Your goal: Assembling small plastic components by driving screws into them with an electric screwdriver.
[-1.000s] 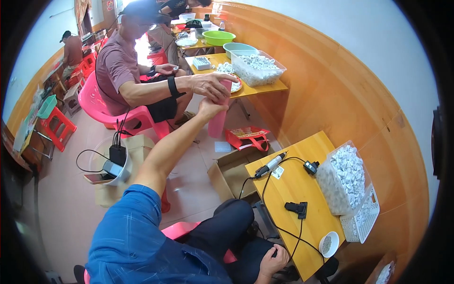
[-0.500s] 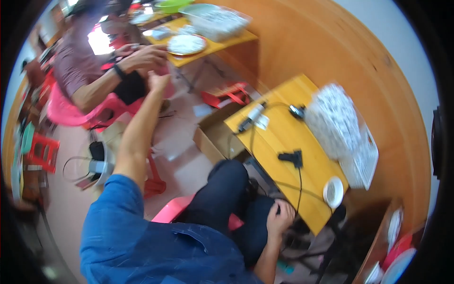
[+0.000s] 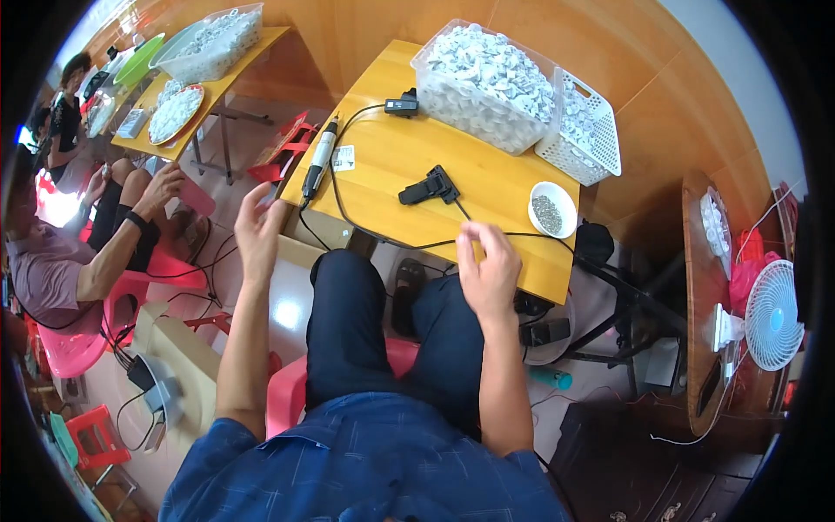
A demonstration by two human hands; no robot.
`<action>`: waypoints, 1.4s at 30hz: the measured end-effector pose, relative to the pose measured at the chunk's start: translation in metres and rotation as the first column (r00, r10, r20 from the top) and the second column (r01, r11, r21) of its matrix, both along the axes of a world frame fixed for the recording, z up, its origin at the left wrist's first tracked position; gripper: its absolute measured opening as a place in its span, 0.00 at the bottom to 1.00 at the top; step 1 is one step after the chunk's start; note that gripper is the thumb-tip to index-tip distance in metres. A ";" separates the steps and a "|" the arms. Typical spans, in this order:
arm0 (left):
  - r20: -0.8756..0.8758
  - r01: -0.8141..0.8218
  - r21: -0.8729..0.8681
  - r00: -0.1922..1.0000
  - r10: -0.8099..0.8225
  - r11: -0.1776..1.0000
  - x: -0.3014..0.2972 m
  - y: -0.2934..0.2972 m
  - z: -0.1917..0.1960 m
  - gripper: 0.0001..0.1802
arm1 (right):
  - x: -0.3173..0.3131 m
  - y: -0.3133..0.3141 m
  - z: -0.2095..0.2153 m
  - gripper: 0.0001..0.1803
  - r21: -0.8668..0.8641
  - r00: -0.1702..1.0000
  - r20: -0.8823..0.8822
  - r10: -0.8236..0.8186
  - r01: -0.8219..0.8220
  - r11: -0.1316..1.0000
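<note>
The left hand (image 3: 259,228) hangs spread and empty beside the small yellow wooden table (image 3: 383,174). The right hand (image 3: 487,265), fingers curled with nothing visibly held, hovers at the table's near edge by the black cable (image 3: 391,235), within reach of the slim grey-and-black rotary tool (image 3: 319,159).

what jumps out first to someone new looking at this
A clear tub heaped with small white parts dominates the far side of the yellow table, a white basket beside it. Both empty hands hover near its front edge: the left hand by the pen-shaped power tool, the right hand over the black cable.

Orange walls (image 3: 661,78), pink plastic chairs (image 3: 74,344)
</note>
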State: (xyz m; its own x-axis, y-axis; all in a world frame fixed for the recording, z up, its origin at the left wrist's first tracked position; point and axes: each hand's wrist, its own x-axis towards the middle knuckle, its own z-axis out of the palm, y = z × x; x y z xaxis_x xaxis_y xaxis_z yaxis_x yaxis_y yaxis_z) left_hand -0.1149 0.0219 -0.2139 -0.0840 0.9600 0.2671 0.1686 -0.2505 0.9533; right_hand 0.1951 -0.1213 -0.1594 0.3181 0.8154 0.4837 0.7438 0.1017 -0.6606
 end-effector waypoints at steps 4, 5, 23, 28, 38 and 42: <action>-0.461 0.017 0.078 0.887 0.021 0.997 0.029 0.030 0.022 0.28 | 0.017 0.039 -0.024 0.14 -0.182 0.991 0.127 -0.034 0.057 0.982; -0.558 0.069 0.172 0.829 0.040 0.983 0.034 0.037 0.023 0.28 | 0.018 0.045 -0.026 0.14 -0.178 0.992 0.121 -0.028 0.049 0.983; -0.565 0.460 0.083 0.752 -0.338 0.884 0.181 -0.002 0.027 0.31 | 0.029 0.064 -0.029 0.16 -0.122 0.992 -0.052 -0.113 0.106 0.987; -0.345 0.447 0.193 0.864 -0.366 0.874 0.185 -0.038 0.036 0.28 | -0.001 0.025 -0.009 0.13 0.049 0.978 -0.182 -0.107 0.117 0.992; -0.440 0.484 0.163 0.816 -0.376 0.860 0.146 -0.062 0.028 0.27 | -0.020 -0.020 0.003 0.20 -0.077 0.991 -0.112 -0.076 0.067 0.995; -0.542 0.527 0.193 0.761 -0.358 0.828 0.127 -0.066 0.040 0.27 | -0.031 -0.026 0.002 0.22 -0.070 0.989 -0.147 -0.035 0.025 0.997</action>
State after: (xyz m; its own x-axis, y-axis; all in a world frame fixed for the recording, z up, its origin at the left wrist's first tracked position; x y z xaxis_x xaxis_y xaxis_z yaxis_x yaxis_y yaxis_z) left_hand 0.0119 -0.0443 -0.1738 0.5432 0.7093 0.4492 0.3580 -0.6796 0.6403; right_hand 0.1643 -0.1473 -0.1572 0.4066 0.8336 0.3739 0.6397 0.0325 -0.7680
